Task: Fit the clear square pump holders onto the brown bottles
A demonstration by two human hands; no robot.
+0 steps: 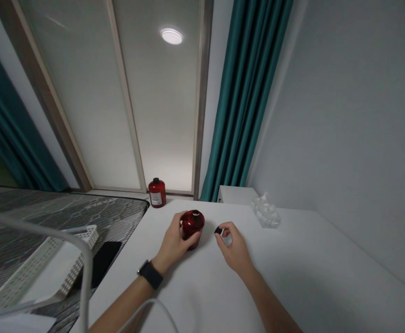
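Note:
My left hand [177,237], with a dark watch on its wrist, is wrapped round a dark red glossy bottle [193,224] above the white table. The bottle's neck is uncapped and tilts a little toward me. To the right of it, my right hand [233,246] pinches a small black cap [218,230] between thumb and forefinger, apart from the bottle. A second red bottle [157,193], with a white label and a black cap on, stands upright at the table's far left corner.
A crumpled clear plastic bag [265,212] lies on the white table [219,296] at the back right. Behind the table stands a white cabinet [236,195]. At lower left are a white perforated basket [32,273] and a black flat object [106,259]. White cables [86,277] cross the near view.

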